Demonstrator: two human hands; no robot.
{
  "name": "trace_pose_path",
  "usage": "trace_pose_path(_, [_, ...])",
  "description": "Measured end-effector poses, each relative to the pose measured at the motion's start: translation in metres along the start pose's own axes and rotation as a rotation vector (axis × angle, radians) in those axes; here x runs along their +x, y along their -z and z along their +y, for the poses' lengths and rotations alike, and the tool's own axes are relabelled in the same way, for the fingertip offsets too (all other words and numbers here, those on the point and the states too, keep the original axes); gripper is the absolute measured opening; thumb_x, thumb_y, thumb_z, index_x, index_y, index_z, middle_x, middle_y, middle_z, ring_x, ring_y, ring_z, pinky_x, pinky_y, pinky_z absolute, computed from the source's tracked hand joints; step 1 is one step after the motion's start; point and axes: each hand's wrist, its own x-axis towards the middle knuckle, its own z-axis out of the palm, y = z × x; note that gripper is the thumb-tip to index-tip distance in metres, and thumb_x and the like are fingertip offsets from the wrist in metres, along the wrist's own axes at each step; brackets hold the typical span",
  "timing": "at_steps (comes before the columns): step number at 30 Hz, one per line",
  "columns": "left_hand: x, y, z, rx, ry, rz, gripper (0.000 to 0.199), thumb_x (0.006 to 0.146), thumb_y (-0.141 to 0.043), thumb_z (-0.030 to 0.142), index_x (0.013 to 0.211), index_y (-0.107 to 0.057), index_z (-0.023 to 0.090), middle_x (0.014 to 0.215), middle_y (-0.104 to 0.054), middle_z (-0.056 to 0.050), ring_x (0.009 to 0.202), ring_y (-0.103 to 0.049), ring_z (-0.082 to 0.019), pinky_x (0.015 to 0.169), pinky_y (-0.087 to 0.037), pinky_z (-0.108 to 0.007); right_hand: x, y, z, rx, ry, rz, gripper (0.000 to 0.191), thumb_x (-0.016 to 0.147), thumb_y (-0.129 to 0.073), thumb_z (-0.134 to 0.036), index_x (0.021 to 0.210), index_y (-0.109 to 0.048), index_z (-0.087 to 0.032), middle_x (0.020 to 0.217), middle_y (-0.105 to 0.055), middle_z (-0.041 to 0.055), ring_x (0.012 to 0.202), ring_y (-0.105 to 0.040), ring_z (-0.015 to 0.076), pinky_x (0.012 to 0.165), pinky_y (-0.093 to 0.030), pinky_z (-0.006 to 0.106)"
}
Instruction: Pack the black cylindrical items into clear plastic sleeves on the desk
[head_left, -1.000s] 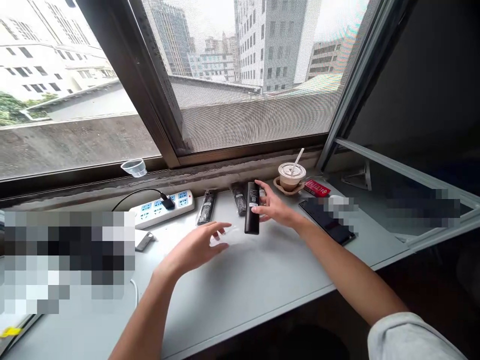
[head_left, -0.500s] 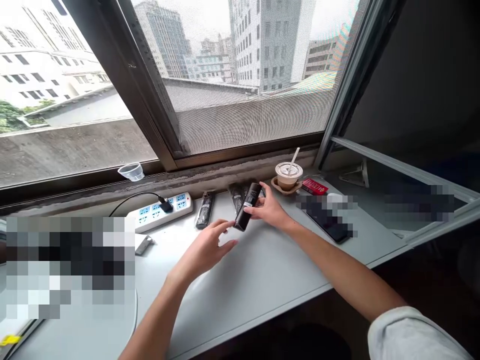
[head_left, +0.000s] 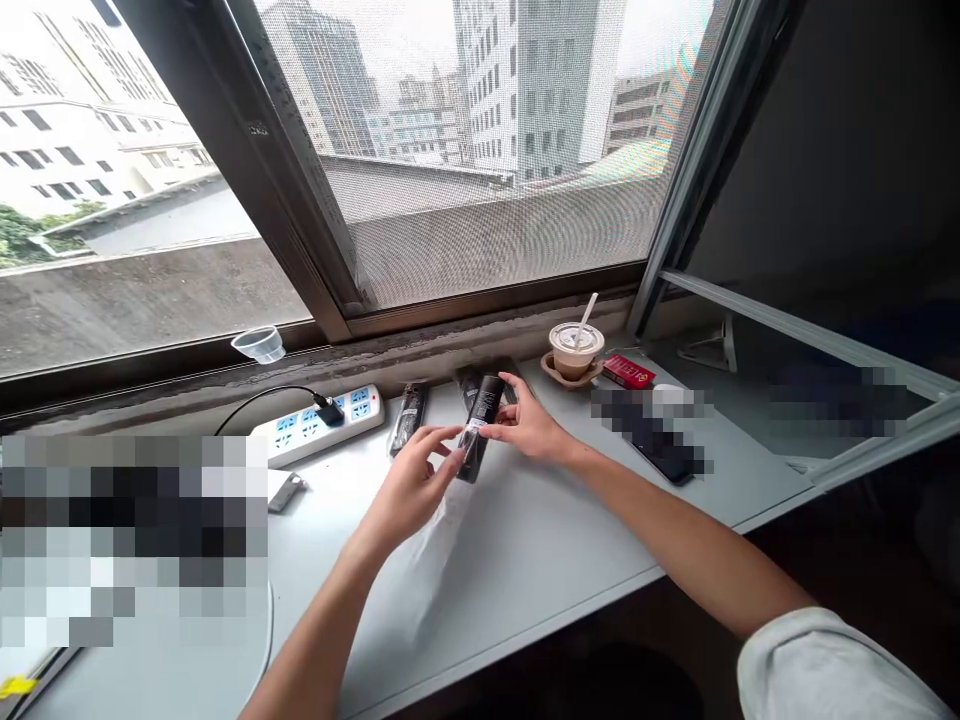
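My right hand point(head_left: 531, 425) grips a black tube-like item point(head_left: 487, 400) with small pale print and a white label. The item tilts, its upper end leaning right, and I cannot tell exactly what it is. Around its lower end sits a clear plastic bag point(head_left: 435, 560) that hangs down over the table. My left hand point(head_left: 420, 480) pinches the bag near its mouth, fingers and thumb close to the item. Behind, on the table, lie similar black items in clear wrapping, one packet point(head_left: 409, 415) at the left and another packet point(head_left: 466, 385) partly hidden by the held item.
A white power strip point(head_left: 319, 425) with a black plug lies at the left, near a small grey adapter point(head_left: 286, 492). A lidded drink cup point(head_left: 576, 350) stands in a cardboard holder, beside a red packet point(head_left: 628, 371) and a dark phone point(head_left: 664, 450). A clear plastic cup point(head_left: 260, 344) rests on the sill.
The black item has moved slightly down and left, and its lower end is now in a clear plastic bag. My left hand has closed from an open pose onto the bag.
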Motion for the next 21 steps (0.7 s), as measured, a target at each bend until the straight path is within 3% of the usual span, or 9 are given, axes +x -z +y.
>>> trace_pose_path(4, [0.008,0.002,-0.004,-0.153,0.208,-0.008,0.052,0.092,-0.064,0.060,0.121,-0.074,0.018,0.105,-0.076,-0.010,0.094,-0.070,-0.025,0.073,-0.055,-0.032,0.000,0.000,-0.002,0.001,0.042,-0.051,0.078,0.084,-0.080,-0.038,0.146,-0.035,-0.024,0.075,-0.066,-0.0037,0.060,-0.059,0.0139,0.056,-0.048,0.026])
trace_pose_path(7, [0.011,0.000,-0.008,-0.293,0.284,-0.033,0.053,0.087,-0.068,0.061,0.112,-0.077,0.016,0.093,-0.077,-0.009,0.090,-0.070,-0.024,0.069,-0.052,-0.031,-0.002,-0.003,-0.004,-0.038,0.064,-0.096,0.061,0.088,-0.075,-0.042,0.138,-0.045,-0.023,0.069,-0.061,-0.0061,0.055,-0.050,0.0114,0.050,-0.042,0.023])
trace_pose_path(10, [0.012,-0.003,-0.012,-0.430,0.328,-0.013,0.051,0.081,-0.076,0.060,0.103,-0.079,0.015,0.092,-0.077,-0.009,0.087,-0.069,-0.022,0.077,-0.054,-0.033,-0.005,-0.004,-0.007,-0.099,0.074,-0.120,0.044,0.091,-0.070,-0.047,0.123,-0.058,-0.020,0.070,-0.060,-0.0041,0.053,-0.046,0.0101,0.048,-0.039,0.023])
trace_pose_path(16, [0.012,-0.009,-0.010,-0.490,0.344,0.044,0.048,0.076,-0.082,0.058,0.093,-0.079,0.013,0.082,-0.075,-0.007,0.076,-0.066,-0.017,0.081,-0.055,-0.033,-0.008,-0.004,-0.013,-0.213,0.056,-0.142,0.036,0.093,-0.067,-0.051,0.102,-0.069,-0.016,0.076,-0.063,0.0011,0.062,-0.050,0.0128,0.056,-0.042,0.027])
trace_pose_path(19, [0.012,-0.013,-0.007,-0.443,0.315,0.074,0.047,0.078,-0.080,0.058,0.093,-0.078,0.013,0.079,-0.074,-0.006,0.075,-0.066,-0.018,0.077,-0.055,-0.033,-0.011,-0.004,-0.015,-0.333,0.118,-0.251,0.033,0.093,-0.066,-0.048,0.089,-0.073,-0.016,0.084,-0.064,0.0036,0.075,-0.056,0.0163,0.069,-0.046,0.030])
trace_pose_path(21, [0.011,-0.016,-0.005,-0.418,0.295,0.073,0.046,0.079,-0.078,0.058,0.093,-0.077,0.014,0.083,-0.075,-0.007,0.078,-0.067,-0.019,0.075,-0.055,-0.032,-0.012,-0.004,-0.014,-0.377,0.157,-0.314,0.027,0.091,-0.070,-0.045,0.088,-0.073,-0.018,0.099,-0.065,0.0056,0.087,-0.060,0.0183,0.080,-0.048,0.031])
